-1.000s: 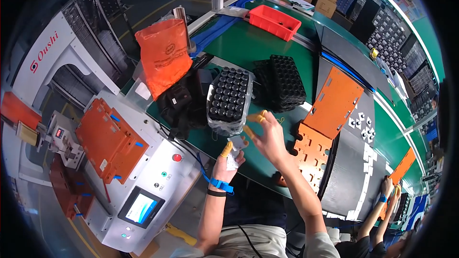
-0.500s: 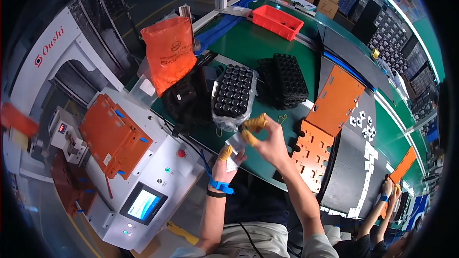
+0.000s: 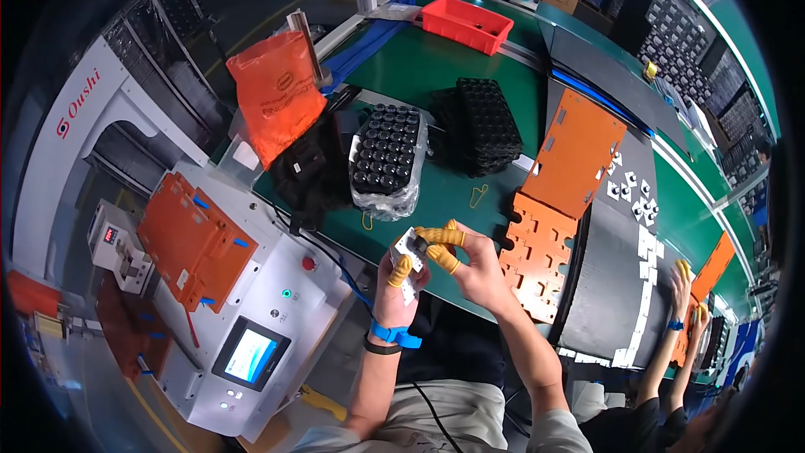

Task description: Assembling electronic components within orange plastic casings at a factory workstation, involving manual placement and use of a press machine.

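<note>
My left hand (image 3: 397, 295), with a yellow finger cot on its thumb and a blue strap at the wrist, grips a small white flat piece (image 3: 408, 245). My right hand (image 3: 478, 270), also in yellow finger cots, pinches a small black part (image 3: 418, 244) against that white piece. Fingers hide much of both pieces. Just beyond my hands lies a plastic-wrapped tray of round black parts (image 3: 386, 151). To its right is a stack of black trays (image 3: 488, 126).
Orange fixture plates (image 3: 579, 151) lie right of my hands, beside a black belt (image 3: 599, 302) carrying white pieces. A white machine with a screen (image 3: 251, 354) stands at left. An orange bag (image 3: 277, 96) and red bin (image 3: 465, 23) are farther back. A co-worker's hands (image 3: 681, 285) are at right.
My right hand has come down and the black part now meets the white piece in my left hand. The view has shifted slightly. One of the co-worker's hands has lifted off an orange plate.
</note>
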The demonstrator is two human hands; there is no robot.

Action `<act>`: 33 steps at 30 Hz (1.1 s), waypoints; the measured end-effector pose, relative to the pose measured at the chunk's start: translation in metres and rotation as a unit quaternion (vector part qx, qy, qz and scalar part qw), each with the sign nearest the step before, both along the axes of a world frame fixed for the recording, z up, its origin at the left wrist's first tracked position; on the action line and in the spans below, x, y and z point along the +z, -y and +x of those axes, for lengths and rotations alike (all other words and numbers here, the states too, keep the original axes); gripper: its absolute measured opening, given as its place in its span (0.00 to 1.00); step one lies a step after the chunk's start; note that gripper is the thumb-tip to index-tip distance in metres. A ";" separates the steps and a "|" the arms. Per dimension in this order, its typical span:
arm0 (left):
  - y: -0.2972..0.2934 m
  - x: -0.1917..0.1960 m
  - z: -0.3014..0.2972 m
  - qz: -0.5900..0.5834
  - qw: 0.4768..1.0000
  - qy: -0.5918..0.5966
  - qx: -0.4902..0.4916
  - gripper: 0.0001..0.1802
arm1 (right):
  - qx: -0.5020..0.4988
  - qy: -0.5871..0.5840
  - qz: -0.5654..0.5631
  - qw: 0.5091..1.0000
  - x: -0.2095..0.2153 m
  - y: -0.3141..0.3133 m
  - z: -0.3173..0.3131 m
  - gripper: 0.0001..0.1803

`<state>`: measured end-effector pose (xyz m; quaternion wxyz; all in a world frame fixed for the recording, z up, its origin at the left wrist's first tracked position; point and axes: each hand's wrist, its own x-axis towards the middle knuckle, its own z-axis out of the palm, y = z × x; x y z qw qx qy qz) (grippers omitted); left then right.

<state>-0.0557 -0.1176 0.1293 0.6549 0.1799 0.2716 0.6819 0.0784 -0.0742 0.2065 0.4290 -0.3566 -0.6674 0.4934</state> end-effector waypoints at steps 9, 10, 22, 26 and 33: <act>0.007 0.015 0.018 -0.056 0.998 0.000 -0.011 0.28 | -0.085 0.162 0.221 0.958 0.006 0.018 0.011 0.15; 0.008 0.013 0.018 -0.056 0.998 -0.001 -0.012 0.28 | -0.097 0.223 0.282 0.928 0.007 0.020 0.013 0.15; 0.007 0.008 0.030 -0.091 0.988 -0.008 -0.121 0.22 | -0.034 0.235 0.273 0.932 0.003 0.023 0.056 0.08; 0.003 -0.018 0.038 -0.117 0.972 0.063 -0.191 0.22 | -0.076 0.295 0.231 0.924 0.013 0.030 0.062 0.07; -0.002 -0.027 0.049 -0.144 0.959 0.024 -0.242 0.18 | -0.028 0.363 0.128 0.922 0.019 0.039 0.084 0.14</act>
